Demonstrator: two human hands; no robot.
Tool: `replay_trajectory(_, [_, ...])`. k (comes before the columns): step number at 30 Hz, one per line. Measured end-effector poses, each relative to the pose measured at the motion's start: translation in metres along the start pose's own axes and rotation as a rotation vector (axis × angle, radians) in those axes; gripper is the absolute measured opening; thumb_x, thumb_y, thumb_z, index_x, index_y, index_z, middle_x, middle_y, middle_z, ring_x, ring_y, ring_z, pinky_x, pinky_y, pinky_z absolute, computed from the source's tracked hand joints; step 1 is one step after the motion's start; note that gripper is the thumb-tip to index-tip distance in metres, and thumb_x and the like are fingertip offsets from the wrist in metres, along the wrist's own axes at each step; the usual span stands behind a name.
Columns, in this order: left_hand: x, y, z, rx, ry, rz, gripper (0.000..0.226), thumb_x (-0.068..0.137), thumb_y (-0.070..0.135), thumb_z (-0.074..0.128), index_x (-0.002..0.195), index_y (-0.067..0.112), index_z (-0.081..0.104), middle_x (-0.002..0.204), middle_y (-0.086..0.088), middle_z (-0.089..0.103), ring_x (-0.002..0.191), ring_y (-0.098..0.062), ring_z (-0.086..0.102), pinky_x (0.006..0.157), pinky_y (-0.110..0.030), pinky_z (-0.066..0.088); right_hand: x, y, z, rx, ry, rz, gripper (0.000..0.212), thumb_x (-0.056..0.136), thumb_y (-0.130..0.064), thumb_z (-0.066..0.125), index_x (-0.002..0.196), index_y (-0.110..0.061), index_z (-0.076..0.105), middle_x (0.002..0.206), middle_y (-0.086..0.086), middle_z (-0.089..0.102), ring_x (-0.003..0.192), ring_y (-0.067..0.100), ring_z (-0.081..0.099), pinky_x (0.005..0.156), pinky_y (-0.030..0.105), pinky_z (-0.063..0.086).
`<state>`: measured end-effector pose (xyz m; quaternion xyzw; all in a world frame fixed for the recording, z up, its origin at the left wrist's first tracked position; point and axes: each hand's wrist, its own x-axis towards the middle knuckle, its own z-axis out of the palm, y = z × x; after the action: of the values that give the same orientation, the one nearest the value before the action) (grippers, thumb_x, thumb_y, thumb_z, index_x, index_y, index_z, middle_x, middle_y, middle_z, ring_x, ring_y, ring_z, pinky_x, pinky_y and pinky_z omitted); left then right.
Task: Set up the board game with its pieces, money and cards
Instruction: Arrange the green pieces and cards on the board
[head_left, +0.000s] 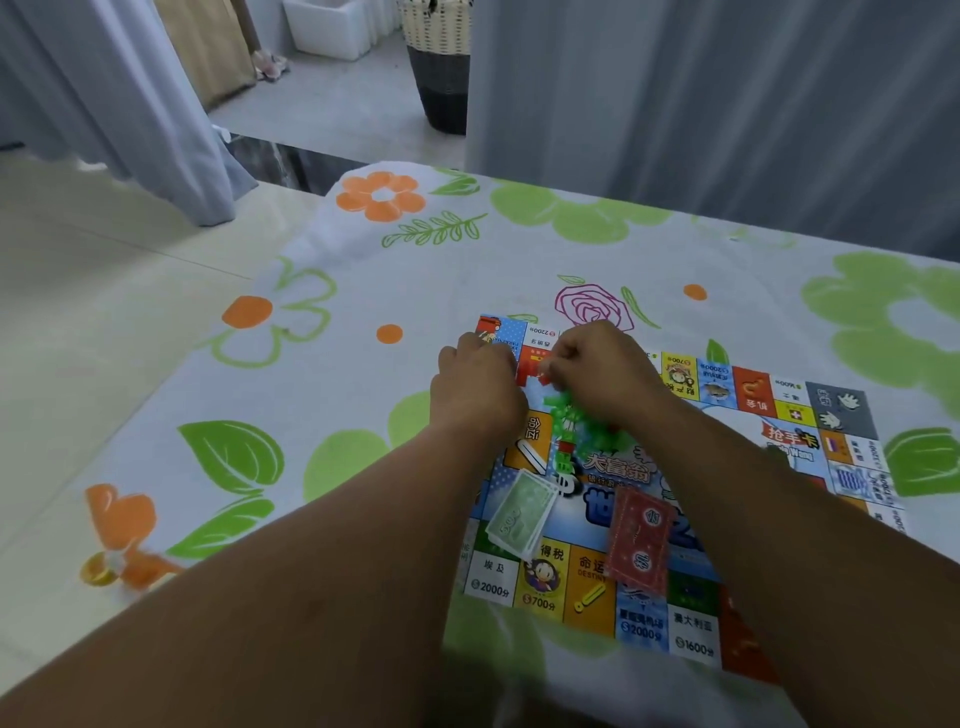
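Observation:
A colourful paper game board (696, 629) lies flat on a flowered cloth. On it sit a green stack of play money (522, 512) and a red stack of play money (640, 540). Between my hands hangs a cluster of green plastic pieces (571, 421) with a few red pieces (540, 375) at its top. My left hand (475, 387) and my right hand (597, 371) meet over the board's far left corner, fingers curled around the top of this cluster. What exactly each finger pinches is hidden.
The flowered cloth (363, 395) covers a low surface whose left edge drops to a pale tiled floor (93, 291). A small yellow and orange object (122, 569) lies blurred near that edge. Grey curtains (701, 93) hang beyond the far edge.

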<state>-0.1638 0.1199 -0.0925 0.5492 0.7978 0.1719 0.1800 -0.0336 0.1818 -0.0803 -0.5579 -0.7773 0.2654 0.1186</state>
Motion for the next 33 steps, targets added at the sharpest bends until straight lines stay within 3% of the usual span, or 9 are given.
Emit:
replay_trajectory(5, [0.0, 0.001, 0.0, -0.01, -0.001, -0.011, 0.032, 0.091, 0.022, 0.066, 0.123, 0.021, 0.062, 0.128, -0.007, 0.047, 0.121, -0.027, 0.04, 0.097, -0.038, 0.042, -0.003, -0.004, -0.006, -0.044, -0.008, 0.023, 0.009, 0.085, -0.017, 0.069, 0.079, -0.011, 0.07, 0.081, 0.006, 0.071, 0.077, 0.023, 0.067, 0.075, 0.041, 0.058])
replay_trajectory(11, [-0.001, 0.002, -0.001, -0.008, 0.006, -0.017, 0.034, 0.09, 0.021, 0.069, 0.123, 0.02, 0.063, 0.127, -0.007, 0.049, 0.12, -0.027, 0.041, 0.097, -0.038, 0.043, -0.007, -0.007, -0.004, -0.084, -0.068, 0.004, 0.008, 0.084, -0.011, 0.074, 0.082, -0.018, 0.072, 0.09, 0.0, 0.072, 0.088, 0.02, 0.067, 0.084, 0.043, 0.057])
replay_trajectory(15, [-0.001, 0.002, -0.002, -0.004, 0.011, -0.019, 0.033, 0.09, 0.02, 0.069, 0.123, 0.02, 0.064, 0.127, -0.007, 0.049, 0.121, -0.027, 0.041, 0.098, -0.038, 0.043, -0.008, -0.008, -0.003, -0.058, -0.065, -0.003, 0.015, 0.083, -0.001, 0.071, 0.087, -0.016, 0.073, 0.09, 0.001, 0.072, 0.089, 0.019, 0.068, 0.084, 0.043, 0.057])
replay_trajectory(22, [-0.001, 0.003, 0.0, 0.0, 0.035, -0.022, 0.029, 0.091, 0.018, 0.067, 0.12, 0.021, 0.066, 0.126, -0.007, 0.05, 0.12, -0.027, 0.042, 0.096, -0.037, 0.042, -0.008, -0.01, 0.002, -0.036, 0.001, 0.003, 0.016, 0.086, -0.002, 0.063, 0.093, -0.016, 0.069, 0.096, 0.006, 0.071, 0.091, 0.026, 0.068, 0.082, 0.044, 0.057])
replay_trajectory(33, [0.0, 0.001, 0.0, -0.005, 0.041, -0.02, 0.027, 0.092, 0.017, 0.066, 0.118, 0.022, 0.069, 0.123, -0.007, 0.05, 0.118, -0.028, 0.042, 0.094, -0.036, 0.042, -0.006, -0.013, 0.005, -0.047, 0.028, 0.029, 0.014, 0.082, -0.006, 0.071, 0.089, -0.018, 0.067, 0.092, 0.005, 0.068, 0.088, 0.027, 0.065, 0.08, 0.042, 0.057])
